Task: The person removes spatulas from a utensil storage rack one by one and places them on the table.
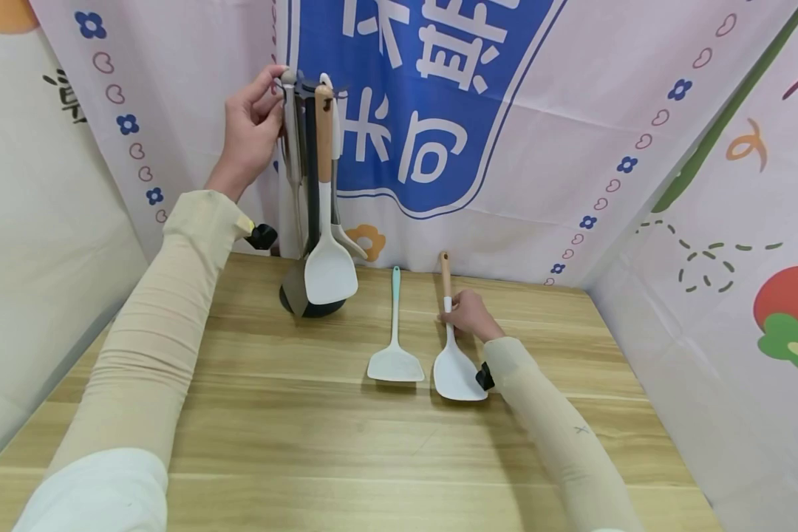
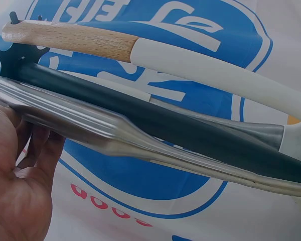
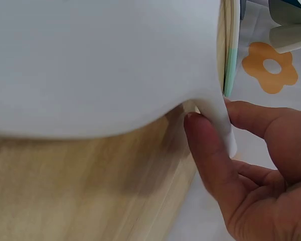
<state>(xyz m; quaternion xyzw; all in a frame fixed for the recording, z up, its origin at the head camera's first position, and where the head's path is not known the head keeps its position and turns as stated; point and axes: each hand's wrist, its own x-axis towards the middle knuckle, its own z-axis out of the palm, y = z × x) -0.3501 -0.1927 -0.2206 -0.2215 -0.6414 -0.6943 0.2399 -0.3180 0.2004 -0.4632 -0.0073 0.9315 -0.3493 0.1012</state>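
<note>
In the head view my left hand [image 1: 253, 125] is raised at the top of a utensil rack [image 1: 304, 89]. Its fingers pinch the upper end of a utensil with a shiny steel handle [image 2: 85, 115], whose lower end is hidden behind others. Beside that handle hang a black-handled utensil [image 2: 140, 108] and a white spatula with a wooden grip [image 1: 331, 270]. At the right, my right hand [image 1: 472, 314] pinches another wooden-handled white spatula [image 1: 455, 369] by its neck, thumb and finger on either side. The blade of this spatula is low over the table.
Between the rack and my right hand, a pale spatula with a mint handle [image 1: 395, 366] lies on the wooden table [image 1: 346, 458]. The rack's round black base [image 1: 326, 309] stands near the back edge. Printed cloth [image 1: 532, 148] hangs close behind, and further cloth walls flank the table.
</note>
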